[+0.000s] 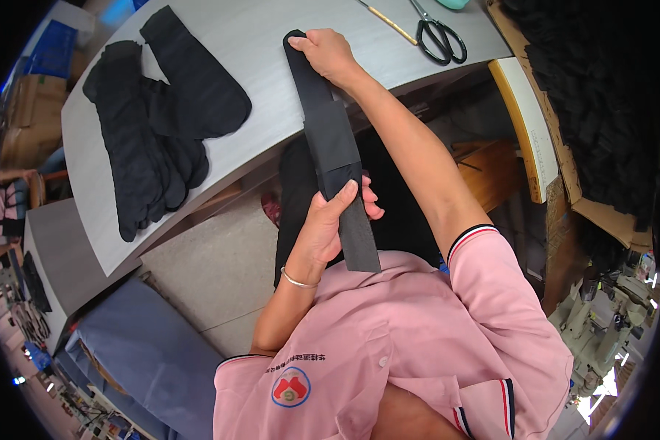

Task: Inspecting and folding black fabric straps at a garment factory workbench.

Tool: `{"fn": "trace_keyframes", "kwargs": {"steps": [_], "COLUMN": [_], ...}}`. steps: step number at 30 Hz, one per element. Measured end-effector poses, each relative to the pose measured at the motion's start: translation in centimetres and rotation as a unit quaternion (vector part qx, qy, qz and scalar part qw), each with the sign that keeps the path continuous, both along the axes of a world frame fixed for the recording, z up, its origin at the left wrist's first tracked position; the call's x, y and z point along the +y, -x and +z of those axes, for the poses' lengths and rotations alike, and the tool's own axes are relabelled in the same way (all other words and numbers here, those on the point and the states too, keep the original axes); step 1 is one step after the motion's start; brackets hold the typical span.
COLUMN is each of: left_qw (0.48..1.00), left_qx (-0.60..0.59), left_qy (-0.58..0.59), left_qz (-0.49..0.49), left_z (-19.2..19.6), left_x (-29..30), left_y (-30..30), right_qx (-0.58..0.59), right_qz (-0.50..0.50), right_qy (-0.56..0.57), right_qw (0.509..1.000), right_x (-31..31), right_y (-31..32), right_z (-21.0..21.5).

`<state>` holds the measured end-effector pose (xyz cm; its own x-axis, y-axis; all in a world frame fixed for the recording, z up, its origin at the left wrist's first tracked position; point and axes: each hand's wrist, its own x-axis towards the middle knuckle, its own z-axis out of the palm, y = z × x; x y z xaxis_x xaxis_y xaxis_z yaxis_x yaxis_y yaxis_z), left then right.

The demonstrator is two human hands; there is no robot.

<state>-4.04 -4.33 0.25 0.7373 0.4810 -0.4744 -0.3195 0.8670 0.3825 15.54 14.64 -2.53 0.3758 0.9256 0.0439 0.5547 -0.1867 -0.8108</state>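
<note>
Both my hands hold a long black sock [312, 84], stretched away from my body over my lap and the table edge. A stiff dark grey strip [361, 235] lies along it and sticks out at the near end. My left hand [326, 224], with a bracelet on the wrist, is closed around the near part, thumb on top. Farther off, my right hand [328, 55] pinches the rounded far end between thumb and fingers. Whether the strip runs inside the sock or only against it, I cannot tell. More black socks [136, 132] lie piled on the table to the left.
Black-handled scissors [441, 40] and a thin wooden-handled tool [389, 22] lie at the far right of the grey table [260, 139]. On the right, a carton [601, 213] holds a dark heap. A blue cloth-covered surface [147, 345] stands at the lower left.
</note>
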Motion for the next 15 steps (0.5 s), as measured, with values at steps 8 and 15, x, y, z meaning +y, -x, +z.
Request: {"fn": "trace_keyframes", "kwargs": {"steps": [8,15], "left_qw": [0.978,0.971], "left_qx": [-0.173,-0.198], "left_qy": [0.108,0.119], "left_qz": [0.041,0.058], "left_z": [-0.3,-2.9], "left_x": [1.9,1.8], "left_y": [-0.8,-1.2], "right_qx": [0.133,0.187], "right_qz": [0.017,0.018], "right_qy": [0.01,0.003], "right_qw": [0.991,0.982], "right_x": [0.7,0.5], "right_y": [-1.0,-0.7], "right_z": [-1.1,-0.9]}}
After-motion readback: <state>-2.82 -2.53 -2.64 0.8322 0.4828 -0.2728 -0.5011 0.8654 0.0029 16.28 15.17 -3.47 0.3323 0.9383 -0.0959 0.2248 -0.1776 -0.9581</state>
